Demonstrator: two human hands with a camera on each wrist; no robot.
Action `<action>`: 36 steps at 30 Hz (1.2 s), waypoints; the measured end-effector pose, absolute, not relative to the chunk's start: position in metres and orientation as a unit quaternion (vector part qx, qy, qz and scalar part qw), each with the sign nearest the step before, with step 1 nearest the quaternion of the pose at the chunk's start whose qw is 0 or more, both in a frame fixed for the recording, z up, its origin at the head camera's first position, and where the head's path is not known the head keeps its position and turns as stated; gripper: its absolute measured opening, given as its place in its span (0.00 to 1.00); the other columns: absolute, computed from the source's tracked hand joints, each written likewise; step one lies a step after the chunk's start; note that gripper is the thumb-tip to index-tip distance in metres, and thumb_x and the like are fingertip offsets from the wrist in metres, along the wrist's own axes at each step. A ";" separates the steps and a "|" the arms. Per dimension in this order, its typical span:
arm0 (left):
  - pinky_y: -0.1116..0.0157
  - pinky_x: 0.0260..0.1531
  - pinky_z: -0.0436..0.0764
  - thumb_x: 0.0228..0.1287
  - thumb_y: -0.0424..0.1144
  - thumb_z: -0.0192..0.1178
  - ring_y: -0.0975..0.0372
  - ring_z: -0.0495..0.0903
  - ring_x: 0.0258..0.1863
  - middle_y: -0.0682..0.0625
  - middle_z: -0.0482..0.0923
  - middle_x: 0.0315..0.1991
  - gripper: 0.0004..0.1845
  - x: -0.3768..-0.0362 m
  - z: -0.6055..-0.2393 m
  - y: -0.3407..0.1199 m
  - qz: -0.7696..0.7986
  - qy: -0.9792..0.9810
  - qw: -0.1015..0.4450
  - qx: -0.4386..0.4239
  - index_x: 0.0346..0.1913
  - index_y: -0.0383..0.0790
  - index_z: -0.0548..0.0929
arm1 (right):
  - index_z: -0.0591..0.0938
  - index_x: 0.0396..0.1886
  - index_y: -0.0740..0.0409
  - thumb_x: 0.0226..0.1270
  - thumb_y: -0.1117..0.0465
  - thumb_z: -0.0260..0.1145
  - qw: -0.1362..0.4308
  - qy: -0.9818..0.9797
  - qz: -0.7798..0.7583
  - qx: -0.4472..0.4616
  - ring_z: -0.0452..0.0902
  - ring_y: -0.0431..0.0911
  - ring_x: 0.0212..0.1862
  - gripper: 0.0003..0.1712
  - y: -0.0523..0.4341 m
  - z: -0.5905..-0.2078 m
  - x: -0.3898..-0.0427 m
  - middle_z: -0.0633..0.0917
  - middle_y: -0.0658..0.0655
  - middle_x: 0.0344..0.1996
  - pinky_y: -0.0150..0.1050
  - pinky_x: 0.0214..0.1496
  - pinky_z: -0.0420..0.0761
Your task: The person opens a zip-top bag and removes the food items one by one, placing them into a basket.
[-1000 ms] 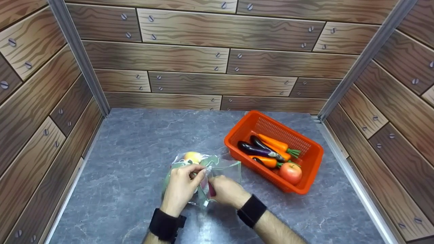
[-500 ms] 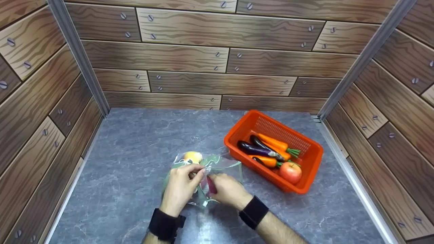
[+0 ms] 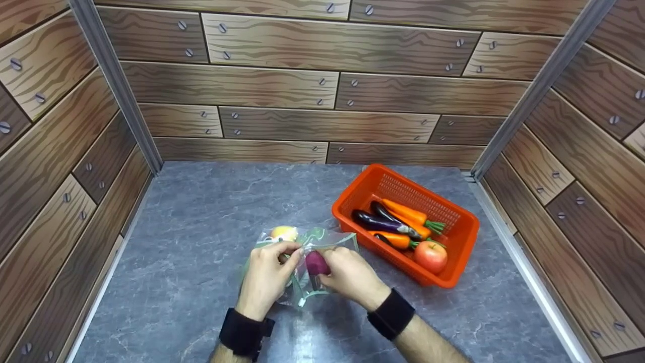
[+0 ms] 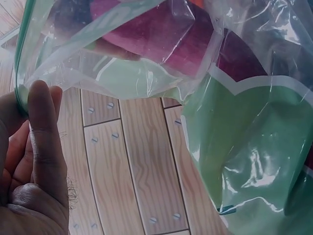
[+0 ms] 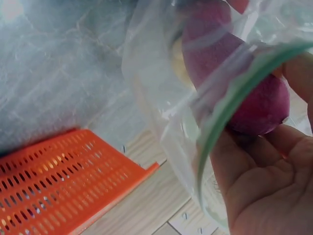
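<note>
A clear zip bag (image 3: 340,242) with green print lies in front of me, a yellow-and-white fruit (image 3: 284,233) showing at its far left corner. My left hand (image 3: 267,275) pinches the bag's green-edged mouth between thumb and finger, as the left wrist view also shows. At the opening, my right hand (image 3: 350,277) grips one end of a purple sweet potato (image 3: 316,263). In the right wrist view the bag's green rim crosses the sweet potato (image 5: 259,107), whose far part lies behind the clear film. Other contents of the bag are partly hidden by my left hand.
Right of the bag stands an orange perforated basket (image 3: 466,252). Inside are eggplants (image 3: 373,221), carrots (image 3: 405,210) and a red apple (image 3: 431,256). Wood-patterned walls (image 3: 277,85) enclose the grey marbled table (image 3: 211,201) at the back and sides.
My right hand has shifted slightly up and to the right, and more of the sweet potato shows at the bag's mouth. My left hand keeps its pinch in nearly the same place.
</note>
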State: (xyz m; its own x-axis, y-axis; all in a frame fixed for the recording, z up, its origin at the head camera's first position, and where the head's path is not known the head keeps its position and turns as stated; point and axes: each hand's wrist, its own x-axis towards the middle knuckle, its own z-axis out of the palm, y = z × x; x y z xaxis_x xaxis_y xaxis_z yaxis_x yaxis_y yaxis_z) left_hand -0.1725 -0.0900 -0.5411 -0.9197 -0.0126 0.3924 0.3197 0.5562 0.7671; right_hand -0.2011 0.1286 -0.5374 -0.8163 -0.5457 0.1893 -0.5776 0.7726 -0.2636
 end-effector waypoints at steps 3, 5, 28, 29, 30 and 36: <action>0.72 0.30 0.85 0.78 0.36 0.79 0.73 0.85 0.29 0.54 0.96 0.35 0.04 -0.173 -0.540 -0.091 -0.470 -0.858 0.183 -0.095 0.49 0.44 1.00 | 0.91 0.47 0.60 0.65 0.63 0.88 0.053 -0.940 0.167 0.294 0.88 0.49 0.35 0.16 0.134 -0.530 -0.199 0.93 0.58 0.37 0.43 0.37 0.91; 0.72 0.31 0.86 0.78 0.35 0.79 0.72 0.85 0.29 0.53 0.97 0.36 0.04 -0.174 -0.539 -0.092 -0.474 -0.856 0.184 -0.097 0.50 0.43 1.00 | 0.91 0.51 0.61 0.66 0.63 0.89 0.054 -0.939 0.174 0.291 0.90 0.49 0.38 0.18 0.137 -0.525 -0.199 0.94 0.59 0.40 0.44 0.41 0.94; 0.72 0.33 0.86 0.78 0.35 0.79 0.69 0.86 0.30 0.51 0.98 0.39 0.04 -0.178 -0.527 -0.097 -0.471 -0.848 0.219 -0.106 0.49 0.41 1.00 | 0.89 0.70 0.57 0.70 0.64 0.89 0.114 -0.918 0.234 0.301 0.95 0.53 0.63 0.31 0.179 -0.466 -0.198 0.95 0.58 0.65 0.53 0.68 0.95; 0.72 0.33 0.86 0.78 0.35 0.79 0.69 0.86 0.30 0.52 0.98 0.38 0.04 -0.178 -0.526 -0.097 -0.472 -0.847 0.219 -0.106 0.49 0.41 1.00 | 0.89 0.70 0.57 0.70 0.64 0.88 0.114 -0.917 0.238 0.298 0.94 0.52 0.62 0.31 0.181 -0.464 -0.198 0.95 0.57 0.65 0.52 0.67 0.95; 0.72 0.33 0.86 0.78 0.36 0.79 0.69 0.86 0.30 0.52 0.98 0.38 0.04 -0.177 -0.526 -0.097 -0.473 -0.846 0.219 -0.107 0.49 0.42 1.00 | 0.89 0.70 0.57 0.70 0.65 0.88 0.117 -0.917 0.240 0.296 0.94 0.51 0.61 0.31 0.182 -0.462 -0.198 0.95 0.56 0.65 0.52 0.66 0.96; 0.73 0.33 0.84 0.78 0.35 0.80 0.69 0.86 0.30 0.52 0.98 0.39 0.04 -0.179 -0.524 -0.098 -0.475 -0.845 0.220 -0.107 0.49 0.41 1.00 | 0.89 0.71 0.56 0.68 0.67 0.88 0.137 -0.915 0.251 0.284 0.93 0.50 0.57 0.33 0.192 -0.451 -0.199 0.96 0.54 0.63 0.50 0.62 0.95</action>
State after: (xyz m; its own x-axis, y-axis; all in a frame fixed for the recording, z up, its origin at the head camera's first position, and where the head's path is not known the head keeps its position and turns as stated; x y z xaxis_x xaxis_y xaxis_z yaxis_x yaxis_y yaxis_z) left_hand -0.1789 -0.0976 -0.5244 -0.8806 -0.0272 0.4731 0.3901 0.5254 0.7562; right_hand -0.1987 0.1917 -0.4510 -0.8004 -0.4517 0.3941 -0.5895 0.7124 -0.3808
